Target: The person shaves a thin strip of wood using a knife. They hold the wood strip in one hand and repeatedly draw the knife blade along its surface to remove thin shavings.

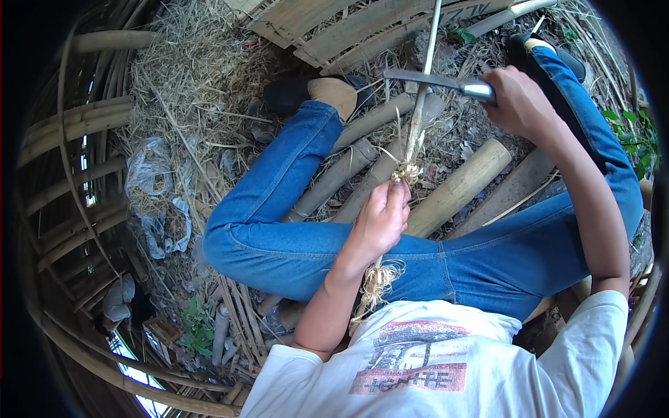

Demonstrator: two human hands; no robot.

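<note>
My left hand (382, 217) is closed round a thin pale stick (419, 120), which runs up and away from my lap past the top of the view. Curled shavings (406, 171) cluster on the stick just beyond my thumb, and a second bunch of curls (380, 280) hangs nearer my waist. In my right hand (519, 102) is a knife (435, 79), gripped by its handle. Its blade points left and crosses the stick well beyond the curls; whether the edge touches the wood I cannot tell.
Thick bamboo poles (460, 187) lie under and between my legs. Wooden slats (334, 31) stand at the far side. Dry straw (191, 83) and crumpled clear plastic (150, 171) cover the ground on the left, beside a bamboo frame (77, 125). Green leaves (631, 132) grow at the right.
</note>
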